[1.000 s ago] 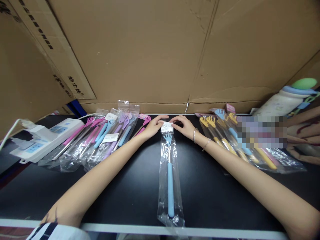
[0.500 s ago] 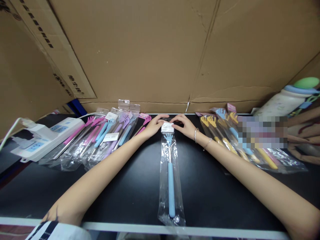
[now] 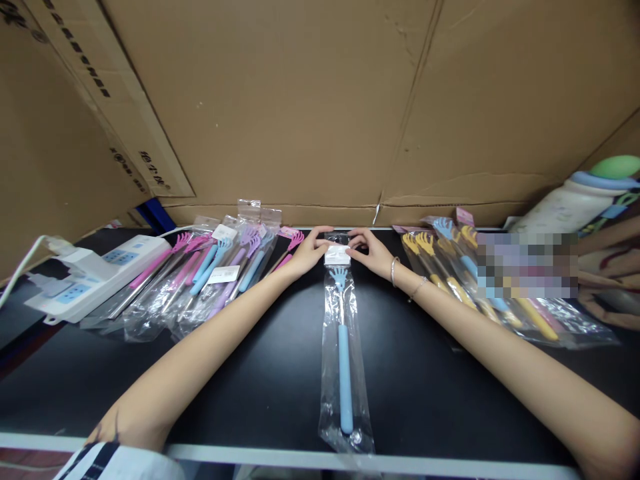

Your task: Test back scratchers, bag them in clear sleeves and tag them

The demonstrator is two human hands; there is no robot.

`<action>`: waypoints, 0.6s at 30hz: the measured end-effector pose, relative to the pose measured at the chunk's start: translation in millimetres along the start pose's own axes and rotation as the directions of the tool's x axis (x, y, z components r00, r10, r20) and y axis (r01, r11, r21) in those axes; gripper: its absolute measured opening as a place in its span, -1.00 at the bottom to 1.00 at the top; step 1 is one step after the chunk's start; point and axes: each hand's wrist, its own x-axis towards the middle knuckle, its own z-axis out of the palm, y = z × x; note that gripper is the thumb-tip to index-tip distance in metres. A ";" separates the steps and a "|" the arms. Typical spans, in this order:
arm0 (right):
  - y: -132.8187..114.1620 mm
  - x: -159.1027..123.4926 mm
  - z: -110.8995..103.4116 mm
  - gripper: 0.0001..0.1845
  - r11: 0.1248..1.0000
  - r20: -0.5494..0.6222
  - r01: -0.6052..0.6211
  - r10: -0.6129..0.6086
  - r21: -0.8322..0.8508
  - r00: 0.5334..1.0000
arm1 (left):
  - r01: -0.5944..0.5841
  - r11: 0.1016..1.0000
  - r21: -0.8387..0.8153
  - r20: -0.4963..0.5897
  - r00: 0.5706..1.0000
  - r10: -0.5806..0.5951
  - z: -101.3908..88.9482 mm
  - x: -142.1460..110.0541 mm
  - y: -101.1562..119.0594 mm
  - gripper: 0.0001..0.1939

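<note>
A blue back scratcher (image 3: 344, 373) with a hand-shaped head lies in a clear plastic bag (image 3: 327, 400) in the middle of the black table, its handle toward me. A white label (image 3: 337, 255) covers the bag's top end. My left hand (image 3: 313, 253) pinches the left edge there, thumb by the label and fingers curved over the far end. At the opposite edge, my right hand (image 3: 371, 253) has its thumb and index finger closed on the label's right side. Both hands rest near the cardboard wall.
Bagged pink, blue and purple back scratchers (image 3: 200, 273) lie at left beside a white power strip (image 3: 100, 280). Bagged yellow and blue ones (image 3: 450, 267) lie at right, near a bottle (image 3: 565, 207) and another person's hand (image 3: 607, 280). Cardboard (image 3: 300, 107) walls the back.
My fingers have spread slightly apart at the bag's top, and more of its dark far end shows between them. The back scratcher stays in place.
</note>
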 end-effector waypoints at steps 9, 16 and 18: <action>-10.6 1.3 -1.3 -0.74 0.993 0.038 -0.017 0.013 0.119 0.999 | -0.062 0.998 0.027 0.035 0.998 0.061 0.1 -0.2 1.2 -0.67; -5.0 2.1 -0.4 -0.73 0.979 -0.005 -0.096 0.099 0.180 0.995 | -0.085 0.996 0.039 0.051 0.995 0.083 1.3 1.1 -2.7 -0.69; -4.5 2.2 0.6 -0.73 0.976 -0.016 -0.104 0.109 0.190 0.994 | -0.087 0.995 0.044 0.056 0.995 0.084 1.3 0.5 -2.7 -0.70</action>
